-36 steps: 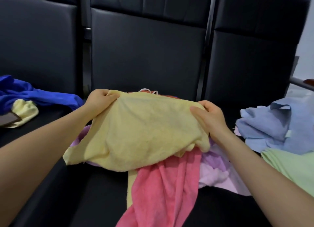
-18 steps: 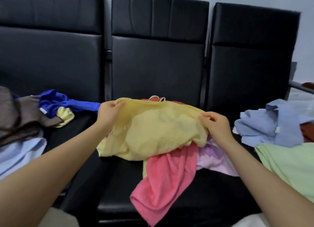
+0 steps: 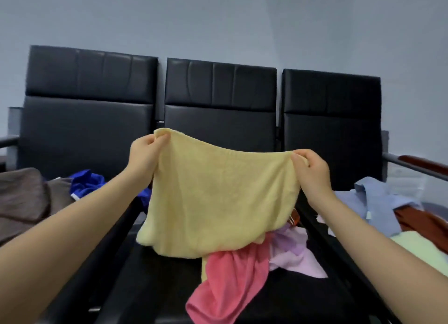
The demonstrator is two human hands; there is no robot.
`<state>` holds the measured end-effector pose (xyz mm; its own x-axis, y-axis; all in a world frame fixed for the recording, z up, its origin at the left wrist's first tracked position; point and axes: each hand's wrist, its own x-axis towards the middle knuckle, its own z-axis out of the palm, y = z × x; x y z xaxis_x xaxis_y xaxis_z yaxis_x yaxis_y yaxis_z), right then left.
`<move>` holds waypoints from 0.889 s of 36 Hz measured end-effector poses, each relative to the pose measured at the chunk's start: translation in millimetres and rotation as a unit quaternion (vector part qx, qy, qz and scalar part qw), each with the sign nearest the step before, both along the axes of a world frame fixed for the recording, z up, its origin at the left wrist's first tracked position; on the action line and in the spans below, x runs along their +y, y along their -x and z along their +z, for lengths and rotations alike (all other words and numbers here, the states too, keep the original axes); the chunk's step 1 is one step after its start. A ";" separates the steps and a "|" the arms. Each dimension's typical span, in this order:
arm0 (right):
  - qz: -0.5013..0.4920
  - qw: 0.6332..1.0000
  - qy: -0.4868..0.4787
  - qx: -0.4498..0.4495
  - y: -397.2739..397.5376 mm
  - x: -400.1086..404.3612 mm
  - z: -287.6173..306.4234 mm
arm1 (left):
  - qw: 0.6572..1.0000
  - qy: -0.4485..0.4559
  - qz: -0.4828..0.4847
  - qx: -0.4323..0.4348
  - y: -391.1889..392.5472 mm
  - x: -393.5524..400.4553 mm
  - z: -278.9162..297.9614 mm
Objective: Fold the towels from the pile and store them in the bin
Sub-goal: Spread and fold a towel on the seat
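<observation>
The left hand [image 3: 145, 151] and right hand [image 3: 312, 168] pinch the yellow towel [image 3: 218, 202] by its top corners, hiding much of the pile [image 3: 242, 275] below them. Black seats [image 3: 218, 105] and a grey wall [image 3: 218, 20] stand behind.

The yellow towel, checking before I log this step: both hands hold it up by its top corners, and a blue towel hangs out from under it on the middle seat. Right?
Not quite. The head view shows the towel hanging out below the yellow towel is pink, not blue. The rest holds: the left hand and right hand pinch its top corners, over the middle seat.
</observation>
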<state>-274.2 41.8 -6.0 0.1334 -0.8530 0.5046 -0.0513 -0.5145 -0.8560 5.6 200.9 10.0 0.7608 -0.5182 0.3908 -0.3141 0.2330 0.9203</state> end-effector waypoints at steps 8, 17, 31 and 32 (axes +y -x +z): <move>0.099 0.985 -0.066 -0.129 -8.1 27.4 102.4 | 0.993 0.104 -0.008 0.057 5.2 16.5 98.7; 0.203 0.968 -0.064 -0.133 2.5 42.4 157.4 | 0.980 0.148 -0.043 0.125 14.2 36.8 149.4; 0.042 0.964 -0.042 0.257 -17.7 -43.1 27.2 | 0.979 -0.203 0.019 -0.025 -30.9 -2.0 9.9; 0.037 0.959 -0.064 0.272 -19.9 -48.9 14.0 | 0.975 -0.218 0.018 -0.029 -35.4 -5.5 -4.7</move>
